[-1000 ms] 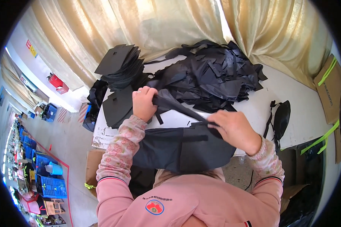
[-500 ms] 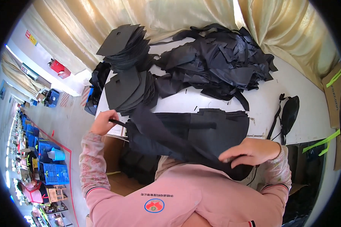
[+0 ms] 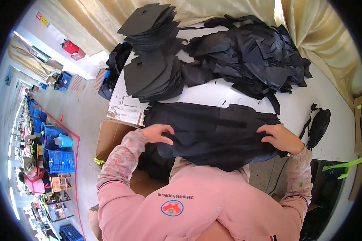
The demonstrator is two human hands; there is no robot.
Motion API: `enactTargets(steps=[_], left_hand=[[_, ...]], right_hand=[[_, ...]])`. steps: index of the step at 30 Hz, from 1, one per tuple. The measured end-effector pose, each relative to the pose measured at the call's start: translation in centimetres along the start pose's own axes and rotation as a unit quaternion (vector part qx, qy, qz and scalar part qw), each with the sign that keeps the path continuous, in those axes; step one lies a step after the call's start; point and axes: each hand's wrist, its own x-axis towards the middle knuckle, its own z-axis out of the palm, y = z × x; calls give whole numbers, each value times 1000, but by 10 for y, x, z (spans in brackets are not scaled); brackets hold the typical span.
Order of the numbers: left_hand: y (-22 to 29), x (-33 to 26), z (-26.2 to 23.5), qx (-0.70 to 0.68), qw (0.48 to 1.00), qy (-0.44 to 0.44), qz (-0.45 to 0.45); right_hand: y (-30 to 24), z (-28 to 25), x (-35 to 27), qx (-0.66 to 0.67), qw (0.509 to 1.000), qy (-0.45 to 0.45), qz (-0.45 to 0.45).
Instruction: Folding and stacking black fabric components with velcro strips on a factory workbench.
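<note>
A wide piece of black fabric (image 3: 201,138) lies spread before me, its near edge hanging over the table's front toward my body. My left hand (image 3: 159,133) pinches it near the left end, where the cloth bunches between thumb and fingers. Toward the other end, my right hand (image 3: 282,137) has thumb and bent fingers closed on the same fabric. Beneath and behind it shows a layered stack of black pieces (image 3: 265,115) with uneven edges. What lies under the fabric is mostly hidden.
Two piles of black flat panels (image 3: 151,78) stand at the back left of the white table (image 3: 330,136). A heap of black fabric (image 3: 249,56) fills the back. A small black pouch (image 3: 319,126) with a strap lies right. An open cardboard box (image 3: 112,138) sits below the left edge.
The black fabric, lifted and folded in a dark band before, is now spread flatter. My left hand has moved right and inward onto it; my right hand has gone up and right. The view has shifted.
</note>
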Motion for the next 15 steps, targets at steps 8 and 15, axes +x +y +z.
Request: enactTargets(steps=[8,15], left_hand=[[-2,16,63,157,965,196,-68],[-21,3,59,114,976,168,-73]], right_hand=[[14,3,0,-41,999,2,35],[23,5,-4,-43,998,-2,35]])
